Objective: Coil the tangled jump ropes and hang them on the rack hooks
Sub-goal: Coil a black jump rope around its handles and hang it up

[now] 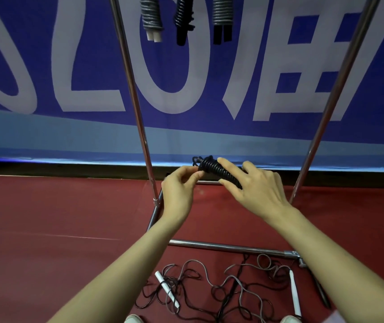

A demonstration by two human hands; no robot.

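Both arms reach forward at the foot of the rack (137,108). The right hand (258,187) wraps its thumb and fingers around a black coiled rope (212,167), held in the air just above the floor (46,217). The left hand (179,187) pinches the coil's left end with bunched fingertips. Tangled ropes (212,287) lie on the floor below the forearms.

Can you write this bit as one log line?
step: coiling | right hand grips black rope | left hand pinches its end | hung coils: three | floor: tangle
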